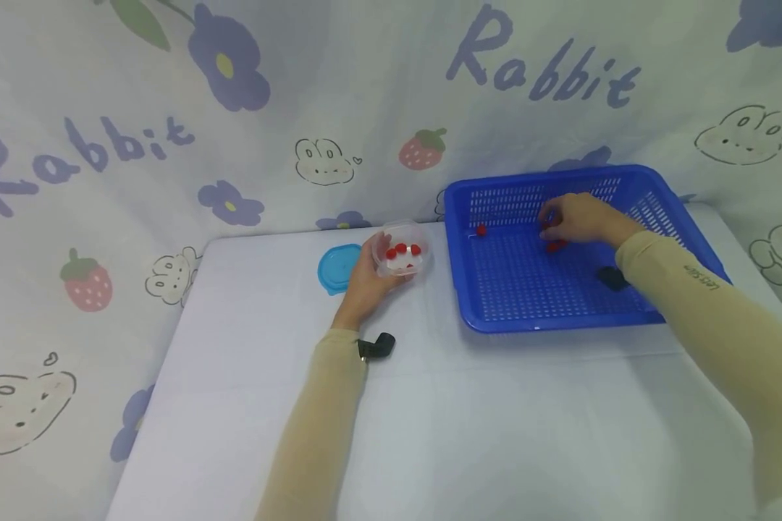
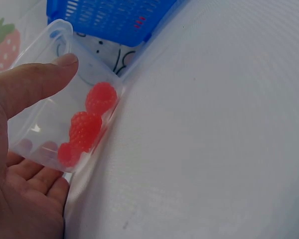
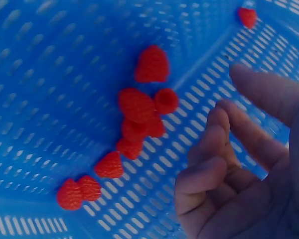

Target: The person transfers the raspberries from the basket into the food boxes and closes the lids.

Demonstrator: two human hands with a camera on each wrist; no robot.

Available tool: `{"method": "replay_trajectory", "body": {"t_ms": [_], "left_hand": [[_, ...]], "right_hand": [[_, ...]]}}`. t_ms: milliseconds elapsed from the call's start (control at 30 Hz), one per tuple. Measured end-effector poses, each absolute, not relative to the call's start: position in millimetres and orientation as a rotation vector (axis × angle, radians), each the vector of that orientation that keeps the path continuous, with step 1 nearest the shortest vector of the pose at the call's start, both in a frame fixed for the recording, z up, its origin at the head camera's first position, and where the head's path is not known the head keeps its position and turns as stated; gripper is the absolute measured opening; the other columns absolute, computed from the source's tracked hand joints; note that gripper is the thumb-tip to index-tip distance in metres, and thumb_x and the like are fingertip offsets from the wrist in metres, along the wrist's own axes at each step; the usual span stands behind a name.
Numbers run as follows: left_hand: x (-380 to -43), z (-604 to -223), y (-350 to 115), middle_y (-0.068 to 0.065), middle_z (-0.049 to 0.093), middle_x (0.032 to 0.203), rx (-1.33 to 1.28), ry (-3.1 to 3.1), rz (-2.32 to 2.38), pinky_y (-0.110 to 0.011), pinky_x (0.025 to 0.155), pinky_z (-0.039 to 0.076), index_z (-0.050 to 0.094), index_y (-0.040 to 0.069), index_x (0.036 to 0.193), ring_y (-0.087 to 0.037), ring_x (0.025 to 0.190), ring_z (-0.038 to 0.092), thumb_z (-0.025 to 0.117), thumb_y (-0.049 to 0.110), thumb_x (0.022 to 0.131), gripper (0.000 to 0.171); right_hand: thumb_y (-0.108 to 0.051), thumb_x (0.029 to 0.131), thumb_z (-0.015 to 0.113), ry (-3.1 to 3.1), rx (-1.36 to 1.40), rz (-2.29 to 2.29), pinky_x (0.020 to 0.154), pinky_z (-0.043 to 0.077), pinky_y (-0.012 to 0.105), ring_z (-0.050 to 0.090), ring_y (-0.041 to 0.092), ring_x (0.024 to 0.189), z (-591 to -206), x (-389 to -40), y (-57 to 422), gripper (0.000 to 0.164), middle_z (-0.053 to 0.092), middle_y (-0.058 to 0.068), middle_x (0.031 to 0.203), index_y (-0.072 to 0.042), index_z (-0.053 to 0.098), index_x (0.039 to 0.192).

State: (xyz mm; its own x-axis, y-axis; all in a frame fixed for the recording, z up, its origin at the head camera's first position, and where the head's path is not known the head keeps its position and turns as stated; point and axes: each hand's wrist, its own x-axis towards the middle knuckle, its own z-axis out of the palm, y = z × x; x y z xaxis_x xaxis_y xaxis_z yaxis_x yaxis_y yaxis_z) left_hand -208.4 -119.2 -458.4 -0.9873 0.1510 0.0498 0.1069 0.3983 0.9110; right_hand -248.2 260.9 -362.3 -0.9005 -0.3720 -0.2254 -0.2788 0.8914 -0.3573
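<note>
My left hand [image 1: 365, 282] grips a clear plastic container [image 1: 425, 250], its thumb over the rim and the other fingers round the outside. Several red raspberries [image 2: 85, 130] lie at the bottom of that container. Inside the blue basket [image 1: 528, 297], my right hand [image 1: 576, 217] hovers with thumb apart and fingers loosely bent, nothing between them in the right wrist view. Close to its fingertips, a cluster of raspberries [image 3: 136, 105] lies along the basket's bottom edge. One lone raspberry [image 1: 481, 230] sits in the basket's far left corner.
A light blue lid [image 1: 336, 269] lies on the white table [image 1: 456, 420], left of the container and partly behind my left hand. The slotted basket walls rise around my right hand. Behind the table hangs a curtain [image 1: 365, 72] printed with rabbits and strawberries.
</note>
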Motion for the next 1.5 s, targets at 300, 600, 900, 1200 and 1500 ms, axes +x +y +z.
{"method": "replay_trajectory", "body": {"t_ms": [300, 600, 900, 1200, 1500], "left_hand": [[-204, -461, -120, 0.010, 0.039, 0.143, 0.206, 2.579, 1.660, -0.039, 0.108, 0.028, 0.026, 0.024, 0.144, -0.006, 0.132, 0.031, 0.078, 0.031, 0.074, 0.088], [-204, -463, -122, 0.009, 0.038, 0.143, 0.217, 2.579, 1.647, -0.042, 0.107, 0.028, 0.025, 0.025, 0.144, -0.007, 0.132, 0.030, 0.078, 0.036, 0.073, 0.088], [-205, -459, -122, 0.009, 0.038, 0.143, 0.230, 2.576, 1.663, -0.043, 0.108, 0.028, 0.024, 0.023, 0.144, -0.008, 0.133, 0.030, 0.077, 0.036, 0.074, 0.089], [-206, -458, -120, 0.008, 0.039, 0.143, 0.228, 2.590, 1.665, -0.042, 0.107, 0.029, 0.025, 0.023, 0.143, -0.008, 0.132, 0.031, 0.078, 0.032, 0.074, 0.088], [-206, -458, -121, 0.008, 0.039, 0.143, 0.218, 2.580, 1.672, -0.042, 0.107, 0.028, 0.025, 0.023, 0.144, -0.008, 0.132, 0.031, 0.079, 0.032, 0.073, 0.089]], "right_hand": [[-0.012, 0.072, 0.076, 2.756, -0.676, -0.301, 0.079, 0.047, 0.048, 0.060, 0.030, 0.085, -381, -241, 265, 0.040, 0.064, 0.013, 0.090, 0.001, 0.063, 0.107], [-0.004, 0.069, 0.076, 2.746, -0.653, -0.214, 0.085, 0.045, 0.051, 0.060, 0.036, 0.091, -386, -239, 267, 0.044, 0.066, 0.014, 0.093, 0.003, 0.062, 0.110], [-0.007, 0.068, 0.077, 2.761, -0.696, -0.147, 0.082, 0.047, 0.051, 0.060, 0.035, 0.089, -384, -243, 267, 0.033, 0.066, 0.012, 0.091, -0.002, 0.066, 0.099], [-0.011, 0.072, 0.076, 2.727, -0.765, -0.131, 0.076, 0.050, 0.045, 0.062, 0.024, 0.079, -381, -245, 266, 0.017, 0.066, 0.002, 0.084, -0.011, 0.068, 0.087], [-0.015, 0.074, 0.074, 2.736, -0.765, -0.109, 0.073, 0.050, 0.045, 0.062, 0.024, 0.078, -379, -245, 263, 0.012, 0.066, 0.002, 0.083, -0.013, 0.068, 0.085]]}}
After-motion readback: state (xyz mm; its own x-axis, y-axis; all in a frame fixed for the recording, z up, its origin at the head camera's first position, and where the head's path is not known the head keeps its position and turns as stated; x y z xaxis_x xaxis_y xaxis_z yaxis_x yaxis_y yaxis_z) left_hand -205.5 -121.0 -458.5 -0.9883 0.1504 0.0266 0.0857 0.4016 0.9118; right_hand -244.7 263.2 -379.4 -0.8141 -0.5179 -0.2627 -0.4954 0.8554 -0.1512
